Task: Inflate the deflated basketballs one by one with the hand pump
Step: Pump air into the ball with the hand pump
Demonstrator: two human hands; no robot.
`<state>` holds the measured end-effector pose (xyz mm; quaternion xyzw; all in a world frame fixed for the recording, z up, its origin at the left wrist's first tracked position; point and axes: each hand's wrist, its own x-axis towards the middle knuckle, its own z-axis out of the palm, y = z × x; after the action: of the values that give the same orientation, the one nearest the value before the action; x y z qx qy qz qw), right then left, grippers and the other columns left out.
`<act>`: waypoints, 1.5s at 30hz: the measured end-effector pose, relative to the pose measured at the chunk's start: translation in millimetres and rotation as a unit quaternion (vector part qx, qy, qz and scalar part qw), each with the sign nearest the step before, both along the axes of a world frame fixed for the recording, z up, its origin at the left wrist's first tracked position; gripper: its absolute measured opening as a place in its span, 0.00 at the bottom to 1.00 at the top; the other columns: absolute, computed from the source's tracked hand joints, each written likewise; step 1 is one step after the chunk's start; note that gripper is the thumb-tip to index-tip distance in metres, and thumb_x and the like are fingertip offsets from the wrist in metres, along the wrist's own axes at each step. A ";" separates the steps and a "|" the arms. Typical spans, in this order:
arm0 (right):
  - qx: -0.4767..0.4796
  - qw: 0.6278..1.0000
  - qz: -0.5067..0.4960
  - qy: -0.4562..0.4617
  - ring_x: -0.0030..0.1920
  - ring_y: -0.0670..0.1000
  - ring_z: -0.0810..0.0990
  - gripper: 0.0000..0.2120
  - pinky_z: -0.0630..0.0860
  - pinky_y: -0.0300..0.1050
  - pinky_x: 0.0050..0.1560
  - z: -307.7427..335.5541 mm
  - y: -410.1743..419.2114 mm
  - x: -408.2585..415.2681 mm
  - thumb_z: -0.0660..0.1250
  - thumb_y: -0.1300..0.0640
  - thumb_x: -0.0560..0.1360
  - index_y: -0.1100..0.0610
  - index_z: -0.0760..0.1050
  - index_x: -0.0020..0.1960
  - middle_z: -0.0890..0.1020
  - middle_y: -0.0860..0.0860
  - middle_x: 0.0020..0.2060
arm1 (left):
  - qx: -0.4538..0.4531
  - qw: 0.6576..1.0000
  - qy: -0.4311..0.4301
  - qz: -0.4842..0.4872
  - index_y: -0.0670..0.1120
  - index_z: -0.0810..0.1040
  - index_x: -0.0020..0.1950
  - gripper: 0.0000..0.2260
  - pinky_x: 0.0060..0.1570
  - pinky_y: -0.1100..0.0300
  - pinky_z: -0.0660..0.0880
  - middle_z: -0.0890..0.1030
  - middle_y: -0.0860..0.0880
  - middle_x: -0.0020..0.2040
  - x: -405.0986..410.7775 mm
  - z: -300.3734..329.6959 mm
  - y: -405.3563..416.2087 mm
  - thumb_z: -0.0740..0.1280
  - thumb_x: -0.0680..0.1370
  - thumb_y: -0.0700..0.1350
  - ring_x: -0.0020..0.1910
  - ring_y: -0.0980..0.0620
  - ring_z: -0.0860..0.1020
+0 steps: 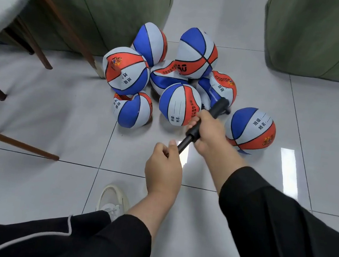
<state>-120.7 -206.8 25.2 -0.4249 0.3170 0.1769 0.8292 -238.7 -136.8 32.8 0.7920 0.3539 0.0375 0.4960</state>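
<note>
Both my hands are on the hand pump [204,124], held over the floor [39,176] just near of the pile of basketballs [171,76]. My right hand [209,133] wraps the pump's barrel; my left hand [164,166] grips the near handle end, and a stretch of bare pump body shows between them. Far end of the pump points into the pile. One ball [250,130] sits apart, right of the pump. My white shoe [111,202] is on the tile, near side.
</note>
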 end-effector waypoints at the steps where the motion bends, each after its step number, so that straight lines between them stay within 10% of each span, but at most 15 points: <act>1: -0.007 1.000 -0.007 0.005 0.26 0.48 0.70 0.05 0.73 0.42 0.27 1.6 -8.4 5.7 0.64 0.65 0.79 0.59 0.69 0.47 0.72 0.51 0.28 | 0.002 1.000 -0.007 -0.008 0.45 0.64 0.38 0.21 0.33 0.54 0.64 0.70 0.50 0.31 -5.3 1.0 -0.7 0.59 0.86 0.55 0.32 0.50 0.68; 15: -0.011 1.000 0.022 0.008 0.28 0.50 0.69 0.04 0.75 0.46 0.34 -22.7 32.6 -48.1 0.61 0.65 0.76 0.58 0.68 0.46 0.71 0.53 0.29 | 0.014 0.999 0.035 0.027 0.42 0.74 0.43 0.22 0.46 0.45 0.78 0.79 0.46 0.37 2.0 -18.1 4.2 0.55 0.85 0.57 0.43 0.40 0.78; 25: -0.063 0.998 0.009 -0.002 0.25 0.48 0.70 0.06 0.74 0.42 0.29 -3.0 -6.2 9.5 0.63 0.66 0.78 0.59 0.69 0.44 0.72 0.51 0.27 | 0.014 1.000 -0.002 -0.016 0.44 0.64 0.37 0.22 0.35 0.52 0.64 0.71 0.49 0.31 -7.9 -3.1 1.5 0.58 0.86 0.55 0.33 0.48 0.68; 45: -0.006 0.999 0.026 0.020 0.27 0.49 0.70 0.05 0.73 0.44 0.33 -6.3 12.5 -14.4 0.63 0.66 0.77 0.59 0.70 0.42 0.72 0.51 0.27 | -0.010 0.999 0.028 0.012 0.44 0.74 0.42 0.23 0.43 0.51 0.73 0.78 0.49 0.37 17.3 2.0 -6.4 0.55 0.86 0.59 0.41 0.46 0.76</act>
<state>-135.1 -194.3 19.0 -0.4346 0.3238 0.2050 0.8150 -221.4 -143.1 34.8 0.7833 0.3776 0.0172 0.4935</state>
